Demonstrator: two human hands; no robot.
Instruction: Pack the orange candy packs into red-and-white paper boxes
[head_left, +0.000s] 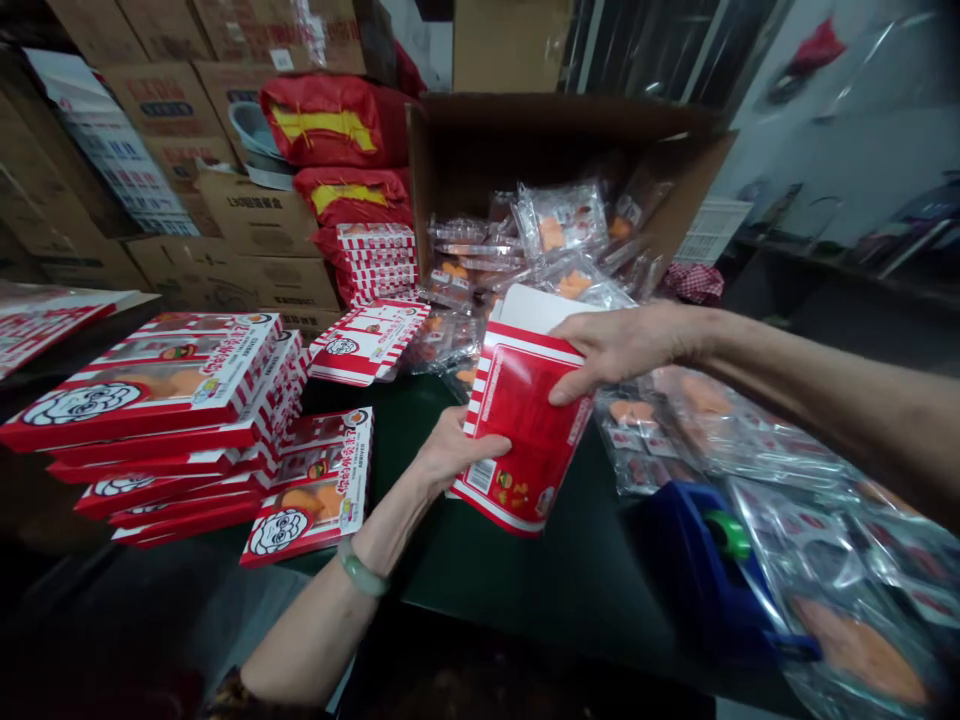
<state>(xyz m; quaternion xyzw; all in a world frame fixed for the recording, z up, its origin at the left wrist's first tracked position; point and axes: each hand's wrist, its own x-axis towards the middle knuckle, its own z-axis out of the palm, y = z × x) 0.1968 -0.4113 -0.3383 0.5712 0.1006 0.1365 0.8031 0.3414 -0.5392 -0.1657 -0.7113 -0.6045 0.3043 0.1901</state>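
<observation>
Red and white paper box (517, 430) is leaning between the two hands, above the green table (570, 590). The left hand (457, 450) is pressing on its side, fingers together, and the right hand (630, 350) is spread, gripping its edge. A blue tape gun (697, 560) is sitting right, near clear packets (720, 430).

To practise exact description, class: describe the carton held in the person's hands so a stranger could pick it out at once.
Above the dark green table, before a large open cardboard box, the left hand and right hand grasp a red-and-white striped carton. Unlike the flat stacked cartons beside it, it is lifted, its white flap standing open.
</observation>
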